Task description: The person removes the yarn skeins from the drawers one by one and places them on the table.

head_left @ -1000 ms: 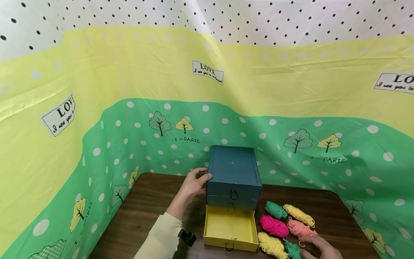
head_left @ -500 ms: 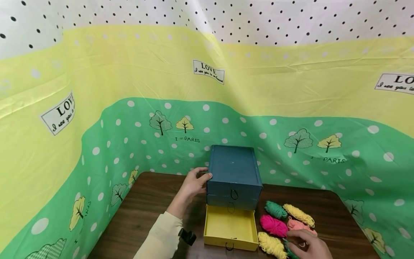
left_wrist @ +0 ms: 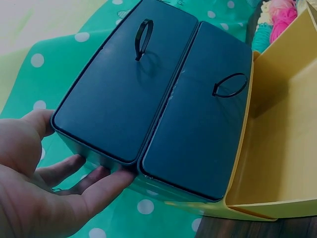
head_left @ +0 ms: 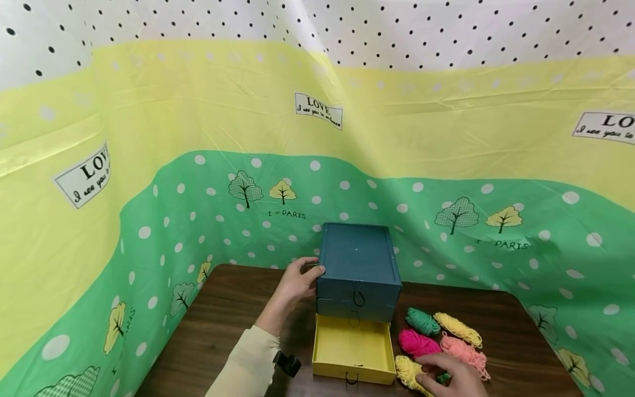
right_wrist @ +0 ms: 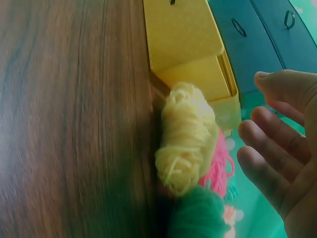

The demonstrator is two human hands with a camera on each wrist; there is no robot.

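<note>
My left hand (head_left: 295, 284) rests against the left side of a blue drawer box (head_left: 357, 253). In the left wrist view its thumb and fingers (left_wrist: 106, 191) spread around one corner, nearly straight. The box's lowest drawer, a yellow one (head_left: 353, 376), is pulled out with nothing visible inside. My right hand (head_left: 453, 377) hovers by the near yellow yarn skein (head_left: 408, 370), covering most of a green skein (right_wrist: 198, 213). In the right wrist view its loosely bent fingers stand apart from the yarn and hold nothing.
Behind those skeins lie a magenta skein (head_left: 416, 342), a salmon skein (head_left: 466, 353), another green skein (head_left: 421, 321) and another yellow one (head_left: 458, 329). Everything stands on a dark wooden table (head_left: 223, 309). A patterned curtain (head_left: 278, 237) surrounds the back and sides.
My right hand has moved left, from beside the salmon and green skeins to over the near green and yellow ones. The left hand, box and drawer stay put.
</note>
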